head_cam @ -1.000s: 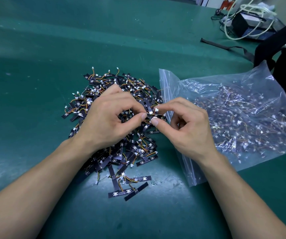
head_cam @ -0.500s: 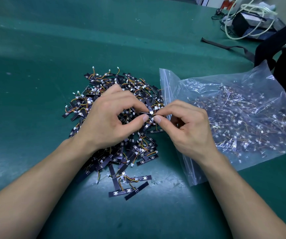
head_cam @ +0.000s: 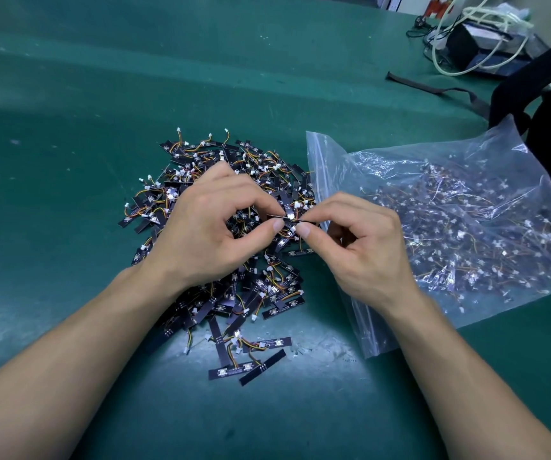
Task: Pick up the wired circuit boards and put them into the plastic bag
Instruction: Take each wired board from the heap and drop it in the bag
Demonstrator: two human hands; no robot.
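Board: one wired circuit board (head_cam: 288,216), a thin black strip w/ orange leads, pinched at both ends between my two hands, lifted just above the heap.
L grip: my left hand (head_cam: 207,224) has thumb & forefinger pressed on the strip's left end; other fingers curled.
R grip: my right hand (head_cam: 363,240) nips the right end w/ thumb & forefinger, just beside the bag's mouth.
Loose stock: heap (head_cam: 267,287) under and beyond my left hand, wires tangled; a few strays (head_cam: 250,363) nearer me than the grip.
Destination: plastic bag (head_cam: 466,210) right of the grip, lying flat, zip edge toward my right hand.
Progress: I'd judge approx. halfway. Bag already holds many boards, and the heap is big.
Surface: green mat (head_cam: 68,127) all round.
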